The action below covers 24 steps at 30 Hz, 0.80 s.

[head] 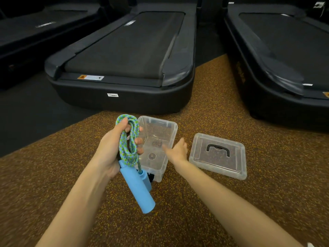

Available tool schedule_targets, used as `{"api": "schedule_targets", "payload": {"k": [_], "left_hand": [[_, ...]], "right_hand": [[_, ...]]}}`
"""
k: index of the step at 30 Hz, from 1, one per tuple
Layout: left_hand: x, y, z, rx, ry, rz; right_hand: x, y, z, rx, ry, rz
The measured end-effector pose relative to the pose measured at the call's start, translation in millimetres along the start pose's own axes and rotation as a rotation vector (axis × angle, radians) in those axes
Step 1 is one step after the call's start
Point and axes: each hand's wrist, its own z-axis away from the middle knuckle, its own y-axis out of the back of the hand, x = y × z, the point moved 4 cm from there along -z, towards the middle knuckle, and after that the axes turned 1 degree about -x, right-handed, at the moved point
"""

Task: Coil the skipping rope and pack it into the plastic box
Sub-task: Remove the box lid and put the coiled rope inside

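My left hand [111, 148] grips the skipping rope [130, 139], a green-and-blue braided cord wound into a coil. Its two light-blue handles [138, 188] hang down below my palm. The coil is held upright just left of the clear plastic box [170, 129], which stands open and empty on the floor. My right hand [177, 150] reaches over the box's right wall with its fingers apart and nothing in it; it looks blurred.
The box's clear lid [218, 155] with a black handle lies flat to the right of the box. Black treadmills [124, 56] stand behind and to the right [284, 59]. The floor is brown speckled rubber [53, 175], dark at the left.
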Motion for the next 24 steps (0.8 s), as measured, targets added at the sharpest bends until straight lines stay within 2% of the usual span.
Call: {"api": "schedule_targets", "payload": {"k": [3, 11, 20, 24], "left_hand": [[3, 6, 3, -0.003, -0.008, -0.003], [6, 24, 3, 0.021, -0.015, 0.019], [4, 22, 3, -0.005, -0.008, 0.037], [4, 19, 2, 0.008, -0.011, 0.057]], "right_hand": [[9, -20, 7, -0.107, -0.048, 0.006], [24, -33, 12, -0.195, -0.023, -0.035], [34, 0, -1, -0.335, -0.080, 0.115], [41, 19, -9, -0.420, -0.107, 0.097]]}}
